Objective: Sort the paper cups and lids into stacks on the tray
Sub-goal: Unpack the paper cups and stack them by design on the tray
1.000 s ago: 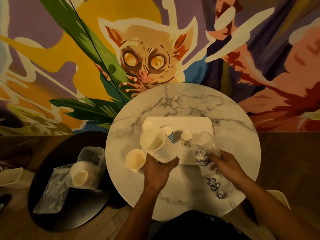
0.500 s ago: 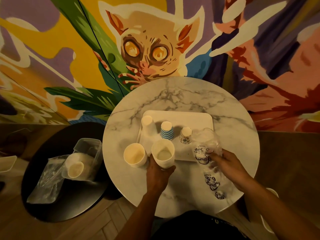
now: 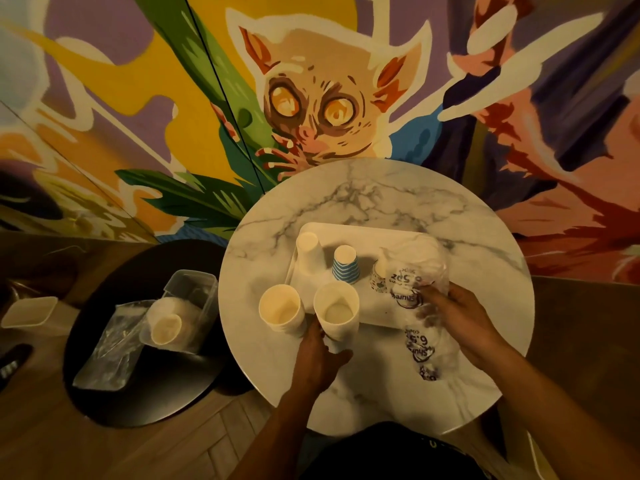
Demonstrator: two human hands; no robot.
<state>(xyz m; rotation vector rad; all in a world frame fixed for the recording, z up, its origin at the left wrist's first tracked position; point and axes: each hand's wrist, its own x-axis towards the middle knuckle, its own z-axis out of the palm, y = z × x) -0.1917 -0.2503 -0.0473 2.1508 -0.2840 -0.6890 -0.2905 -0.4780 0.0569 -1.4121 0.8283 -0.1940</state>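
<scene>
At the white tray's (image 3: pixel 363 233) near edge, the left grip (image 3: pixel 318 358) curls round an upright paper cup (image 3: pixel 336 311); at its right end, the right grip (image 3: pixel 460 320) pinches a crinkled, clear plastic sleeve (image 3: pixel 415 271).

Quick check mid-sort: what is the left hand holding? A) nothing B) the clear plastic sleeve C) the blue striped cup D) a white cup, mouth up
D: the left hand grips a white cup, mouth up; the blue striped cup stands inverted on the tray, and the right hand holds the plastic sleeve.
</scene>
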